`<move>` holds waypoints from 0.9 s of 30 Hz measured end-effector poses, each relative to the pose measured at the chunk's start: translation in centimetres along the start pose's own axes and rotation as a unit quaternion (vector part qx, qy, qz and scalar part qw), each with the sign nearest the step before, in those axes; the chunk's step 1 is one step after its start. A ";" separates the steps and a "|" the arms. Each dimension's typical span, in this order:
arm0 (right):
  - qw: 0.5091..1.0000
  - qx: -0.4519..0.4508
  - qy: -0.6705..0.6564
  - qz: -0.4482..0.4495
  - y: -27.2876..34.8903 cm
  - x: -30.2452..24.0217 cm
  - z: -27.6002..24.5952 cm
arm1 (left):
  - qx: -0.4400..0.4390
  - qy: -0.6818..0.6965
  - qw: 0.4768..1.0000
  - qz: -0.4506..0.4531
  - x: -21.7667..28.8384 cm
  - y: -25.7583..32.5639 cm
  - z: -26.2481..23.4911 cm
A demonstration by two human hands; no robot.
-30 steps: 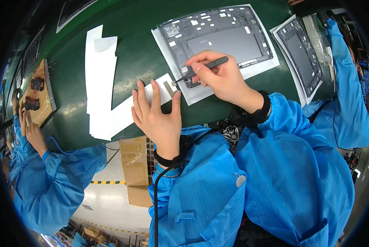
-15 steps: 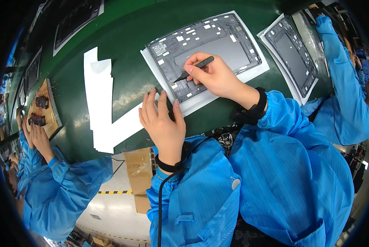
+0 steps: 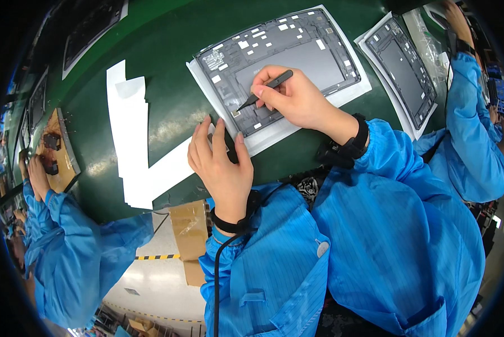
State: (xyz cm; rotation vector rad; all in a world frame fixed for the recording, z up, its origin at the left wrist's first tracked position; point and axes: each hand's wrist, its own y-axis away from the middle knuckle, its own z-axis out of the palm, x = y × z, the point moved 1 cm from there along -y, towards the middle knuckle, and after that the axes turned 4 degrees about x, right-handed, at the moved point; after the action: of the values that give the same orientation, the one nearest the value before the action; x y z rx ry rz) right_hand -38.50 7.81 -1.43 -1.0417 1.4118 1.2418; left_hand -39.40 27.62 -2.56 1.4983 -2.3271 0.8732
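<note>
My right hand [image 3: 297, 100] pinches a pair of slim black tweezers [image 3: 267, 89] over a dark grey tablet housing [image 3: 288, 63]. Their pointed tip is at a small yellowish square near the housing's left corner; whether it grips anything is too small to tell. The housing is dotted with white patches and lies on a white sheet [image 3: 350, 87]. My left hand [image 3: 221, 168] has its fingers spread at the near left edge of the housing, over the end of a white paper strip [image 3: 176, 170]. A dark thing shows partly beneath its fingers. Both my wrists wear black bands.
Folded white paper [image 3: 129, 140] lies left on the green table [image 3: 167, 73]. A second tablet housing [image 3: 402, 70] lies on white sheets at right, near clear plastic bags [image 3: 423, 39]. Co-workers in blue sit on both sides; at left, a person's hands are by a tan board [image 3: 66, 154].
The view has shifted slightly. My tweezers stay at the same corner of the housing, and my left hand is nearly still. The right co-worker's hand has come further into view.
</note>
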 end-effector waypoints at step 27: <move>0.998 0.063 -0.007 -0.016 -0.2 -0.2 -0.1 | -0.043 -0.214 0.970 0.105 3.0 -0.9 1.1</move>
State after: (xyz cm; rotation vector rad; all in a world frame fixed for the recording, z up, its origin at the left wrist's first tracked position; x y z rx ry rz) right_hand -38.30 7.68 -1.29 -0.9647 1.4378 1.1207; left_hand -39.77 24.47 -1.67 1.5462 -2.8331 0.5182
